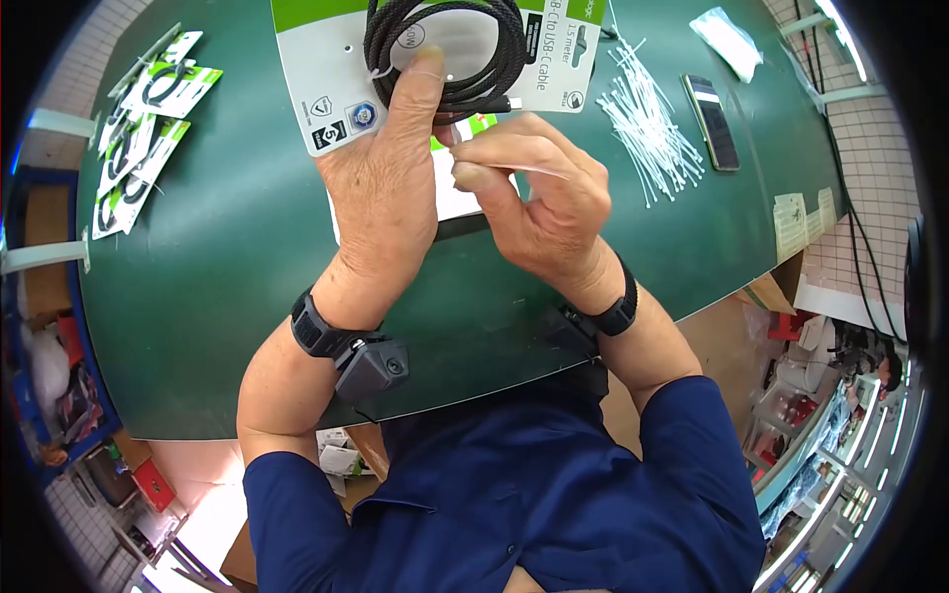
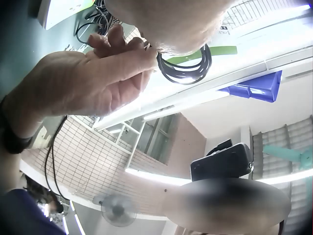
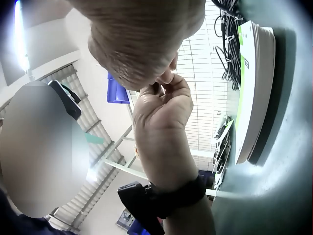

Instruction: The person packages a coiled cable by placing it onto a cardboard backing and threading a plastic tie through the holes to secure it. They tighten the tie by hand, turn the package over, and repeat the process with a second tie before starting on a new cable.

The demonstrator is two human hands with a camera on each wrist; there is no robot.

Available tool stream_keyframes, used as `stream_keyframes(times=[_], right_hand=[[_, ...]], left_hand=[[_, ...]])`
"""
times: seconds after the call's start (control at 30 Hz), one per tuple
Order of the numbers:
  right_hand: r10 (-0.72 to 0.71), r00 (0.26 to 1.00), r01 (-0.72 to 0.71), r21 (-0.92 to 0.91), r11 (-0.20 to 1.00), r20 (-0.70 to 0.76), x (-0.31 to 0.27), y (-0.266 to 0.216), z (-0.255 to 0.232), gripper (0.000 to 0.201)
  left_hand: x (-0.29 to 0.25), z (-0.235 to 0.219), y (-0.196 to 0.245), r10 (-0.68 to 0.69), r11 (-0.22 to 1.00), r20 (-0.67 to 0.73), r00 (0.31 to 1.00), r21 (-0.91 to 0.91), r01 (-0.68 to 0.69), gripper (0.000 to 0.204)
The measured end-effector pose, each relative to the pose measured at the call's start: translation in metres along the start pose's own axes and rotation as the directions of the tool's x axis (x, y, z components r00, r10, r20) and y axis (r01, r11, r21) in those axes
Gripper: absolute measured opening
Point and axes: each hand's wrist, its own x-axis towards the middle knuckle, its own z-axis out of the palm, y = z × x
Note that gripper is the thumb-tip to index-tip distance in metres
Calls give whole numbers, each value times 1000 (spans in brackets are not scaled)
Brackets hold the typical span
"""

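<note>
My left hand (image 1: 386,168) grips a white and green packaging card (image 1: 306,74), thumb in front and fingers hidden behind it. A coiled black USB-C cable (image 1: 514,49) lies against the card under the thumb, with a white cable tie (image 1: 379,73) round its left side. Just below the card's lower edge, my right hand (image 1: 549,188) pinches with thumb and forefinger at a thin white piece that looks like a tie's tail, mostly covered by the fingertips. Both hands meet closely in the right wrist view, where the left hand (image 3: 164,110) is seen from the palm side.
A stack of cards (image 3: 257,88) sits on the green table (image 1: 237,326) beneath the hands, with loose black cables (image 3: 230,44) beyond. Several carded cables (image 1: 148,138) lie at left. On the right are a pile of white cable ties (image 1: 647,128), a phone (image 1: 712,124) and a plastic bag (image 1: 727,44).
</note>
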Motion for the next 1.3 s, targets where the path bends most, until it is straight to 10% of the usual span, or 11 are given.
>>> stream_keyframes(times=[0.37,0.63,0.77,0.9,1.3], right_hand=[[-371,918,382,-67,922,136,4,-5,-3,30],[-228,973,232,196,953,-41,1,-16,-25,26],[-29,983,30,2,1000,-183,0,-12,-11,28],[-361,931,330,-290,899,-61,11,-9,-10,34],[-262,965,234,-398,887,-15,7,-16,-13,35]], left_hand=[[6,-4,23,31,970,23,999,-243,-24,22],[5,-1,26,-92,966,-23,996,-245,83,23],[2,3,24,-87,979,-10,996,-184,84,24],[-4,5,21,-86,978,5,996,-188,85,24],[-15,11,11,77,995,-6,997,-66,-77,25]])
